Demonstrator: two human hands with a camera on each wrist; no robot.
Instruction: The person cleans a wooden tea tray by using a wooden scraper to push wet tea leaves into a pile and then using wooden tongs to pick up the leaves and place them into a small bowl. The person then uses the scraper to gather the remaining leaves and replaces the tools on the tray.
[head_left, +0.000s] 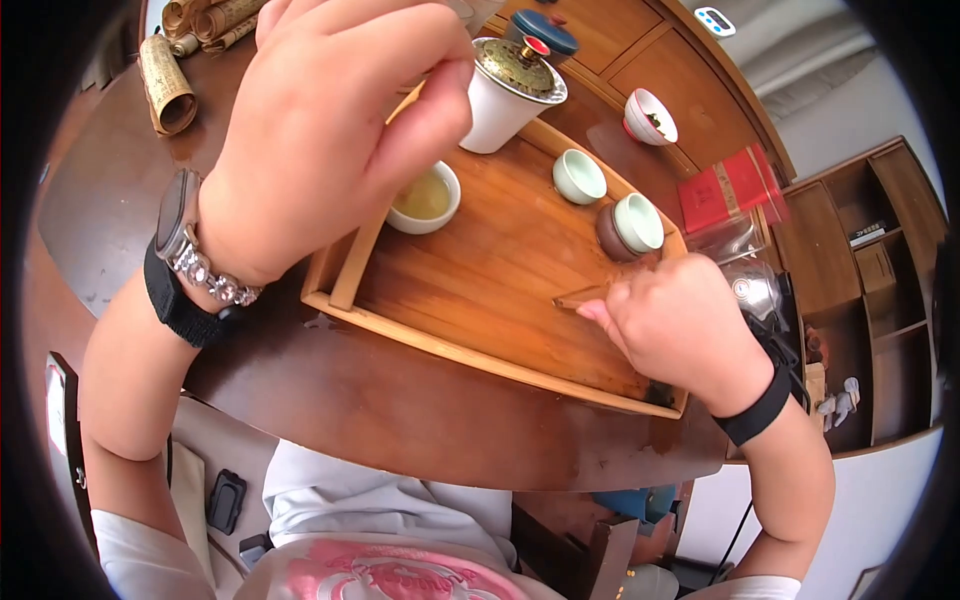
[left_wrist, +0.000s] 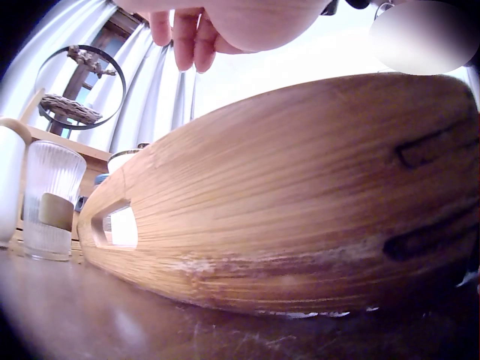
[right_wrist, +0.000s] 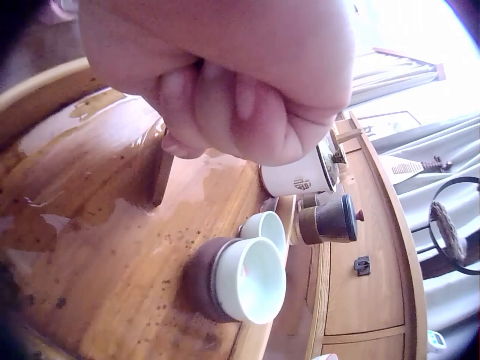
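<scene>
Curled fingers of my right hand [head_left: 690, 325] [right_wrist: 225, 90] grip a thin brown wooden piece [head_left: 574, 299] [right_wrist: 163, 176], its tip low over the wet floor of the wooden tray [head_left: 490, 364] [left_wrist: 285, 187]. My left hand [head_left: 345, 125] [left_wrist: 247, 22] is raised over the tray's left end, fingers loosely bent, with nothing seen in them. Beside it stand a white cup of yellowish liquid [head_left: 424, 204] and a white lidded pot [head_left: 500, 108]. A pale green cup [head_left: 580, 177] stands at the tray's far side; another [head_left: 640, 222] [right_wrist: 251, 281] touches a brown cup [head_left: 615, 238] [right_wrist: 202, 279].
Beyond the tray are a blue-lidded jar [head_left: 545, 32], a red and white bowl [head_left: 650, 117] with dark leaves, and a red box [head_left: 728, 188]. Rolled scrolls [head_left: 165, 88] lie at the far left. A ribbed glass [left_wrist: 54, 199] stands past the tray's end in the left wrist view.
</scene>
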